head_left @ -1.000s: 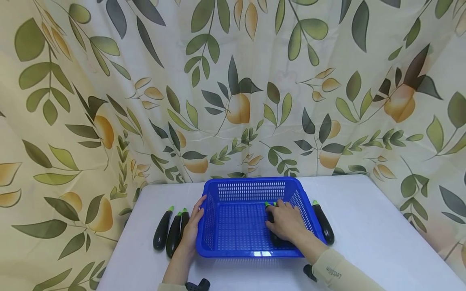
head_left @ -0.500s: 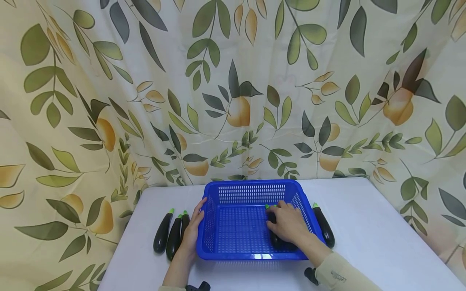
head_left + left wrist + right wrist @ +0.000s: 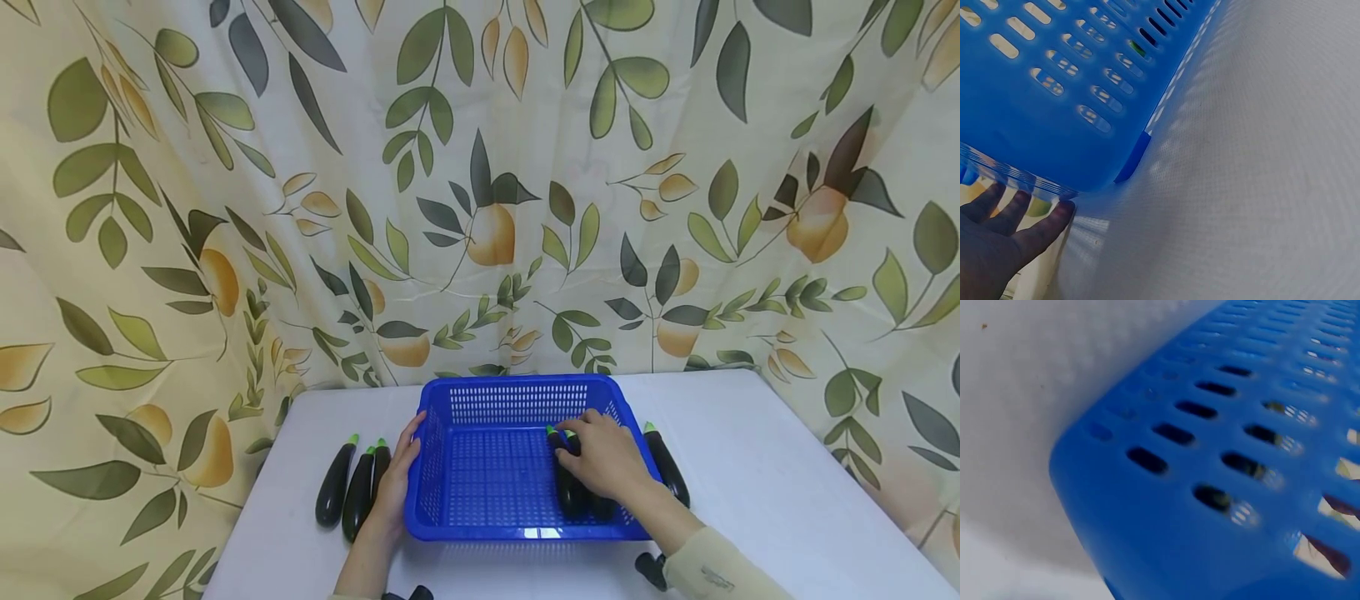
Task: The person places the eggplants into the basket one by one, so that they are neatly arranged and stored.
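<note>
A blue plastic basket (image 3: 487, 483) with slotted walls stands on the white-covered table. My left hand (image 3: 395, 479) rests against its left side; in the left wrist view the fingertips (image 3: 1063, 209) touch just under the rim, fingers nearly straight. Inside, at the right end, two dark eggplants (image 3: 572, 496) with green stem ends lie side by side. Over them hovers my right hand (image 3: 611, 458), thumb and forefinger spread apart near the stems, partly covering the second eggplant (image 3: 602, 507). The right wrist view shows only the basket's outer wall (image 3: 1147, 531), dark shapes behind its slots.
Three more eggplants (image 3: 335, 485) lie left of the basket, beside my left forearm. Another eggplant (image 3: 667, 467) lies along the basket's right side. A patterned curtain (image 3: 480, 208) hangs close behind the table's far edge (image 3: 697, 372).
My right hand has loosened and shifted slightly up and right, so more of the two eggplants in the basket shows. The left hand and the basket keep their places.
</note>
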The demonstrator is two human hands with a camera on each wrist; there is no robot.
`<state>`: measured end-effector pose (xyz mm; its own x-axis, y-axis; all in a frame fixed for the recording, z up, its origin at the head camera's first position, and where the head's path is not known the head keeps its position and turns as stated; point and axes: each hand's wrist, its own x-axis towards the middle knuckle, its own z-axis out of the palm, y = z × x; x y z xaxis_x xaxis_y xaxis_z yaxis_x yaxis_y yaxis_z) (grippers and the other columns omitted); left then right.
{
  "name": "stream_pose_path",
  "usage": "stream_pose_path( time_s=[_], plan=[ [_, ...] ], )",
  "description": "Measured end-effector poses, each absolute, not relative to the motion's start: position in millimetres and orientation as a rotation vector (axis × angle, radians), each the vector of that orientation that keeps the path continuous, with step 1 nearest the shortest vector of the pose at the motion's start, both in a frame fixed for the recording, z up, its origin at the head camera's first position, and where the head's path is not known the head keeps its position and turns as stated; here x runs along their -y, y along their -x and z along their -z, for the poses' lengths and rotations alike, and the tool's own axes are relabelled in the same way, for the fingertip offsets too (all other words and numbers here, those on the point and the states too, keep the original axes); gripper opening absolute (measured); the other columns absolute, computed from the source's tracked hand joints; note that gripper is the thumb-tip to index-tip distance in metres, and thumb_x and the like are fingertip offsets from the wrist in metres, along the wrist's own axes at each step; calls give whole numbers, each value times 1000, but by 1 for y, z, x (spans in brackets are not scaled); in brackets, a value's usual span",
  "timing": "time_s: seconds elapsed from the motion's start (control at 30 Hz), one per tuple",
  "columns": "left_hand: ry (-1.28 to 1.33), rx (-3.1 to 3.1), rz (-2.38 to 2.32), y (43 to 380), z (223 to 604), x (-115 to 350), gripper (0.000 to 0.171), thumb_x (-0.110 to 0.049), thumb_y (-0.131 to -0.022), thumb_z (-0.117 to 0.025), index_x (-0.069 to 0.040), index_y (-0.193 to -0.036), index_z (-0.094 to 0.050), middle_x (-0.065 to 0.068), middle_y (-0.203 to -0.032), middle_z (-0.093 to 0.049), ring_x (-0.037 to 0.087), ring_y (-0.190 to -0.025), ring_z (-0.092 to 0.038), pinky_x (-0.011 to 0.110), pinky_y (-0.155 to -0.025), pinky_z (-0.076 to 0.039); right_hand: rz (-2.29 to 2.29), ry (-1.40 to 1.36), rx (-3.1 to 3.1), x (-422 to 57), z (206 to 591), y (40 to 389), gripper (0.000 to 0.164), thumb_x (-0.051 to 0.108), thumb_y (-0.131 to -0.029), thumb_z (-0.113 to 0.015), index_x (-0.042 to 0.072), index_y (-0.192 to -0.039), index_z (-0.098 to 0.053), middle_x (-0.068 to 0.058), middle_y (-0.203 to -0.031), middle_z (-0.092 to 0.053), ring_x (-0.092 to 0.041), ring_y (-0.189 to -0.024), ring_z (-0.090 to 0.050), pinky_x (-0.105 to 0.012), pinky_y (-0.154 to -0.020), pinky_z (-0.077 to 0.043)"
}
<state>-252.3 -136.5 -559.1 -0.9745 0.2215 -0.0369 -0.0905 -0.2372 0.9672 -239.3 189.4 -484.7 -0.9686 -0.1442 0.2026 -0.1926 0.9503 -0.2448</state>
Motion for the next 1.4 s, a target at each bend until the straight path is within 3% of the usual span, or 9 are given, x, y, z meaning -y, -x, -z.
stream_pose_path(
  time_s=[0.57, 0.77, 1.4],
  plan=[
    [-155, -1790, -2334, 249, 564, 138, 52, -42, -112, -32, -34, -164, -25, 0, -177, -6, 34, -163, 1, 66, -127, 2, -468, -256, 2834, -213, 466, 236, 38, 30, -89, -79, 14, -123, -75, -17, -114, -70, -36, -105, -66, -60, -87, -56],
    [-133, -1818, -2315, 249, 563, 138, 52, -43, -112, -32, -36, -163, -26, 0, -177, -6, 34, -163, 2, 67, -126, 3, -497, -237, 2820, -224, 457, 236, 38, 27, -91, -77, 11, -125, -73, -22, -122, -68, -43, -111, -64, -65, -92, -53],
    [-170, -1811, -2311, 253, 560, 138, 52, -43, -112, -32, -35, -163, -26, 0, -176, -5, 35, -163, -1, 67, -126, -1, -524, -124, 2812, -262, 442, 235, 43, 27, -93, -73, 6, -131, -69, -30, -120, -65, -46, -102, -63, -61, -80, -54]
  ],
)
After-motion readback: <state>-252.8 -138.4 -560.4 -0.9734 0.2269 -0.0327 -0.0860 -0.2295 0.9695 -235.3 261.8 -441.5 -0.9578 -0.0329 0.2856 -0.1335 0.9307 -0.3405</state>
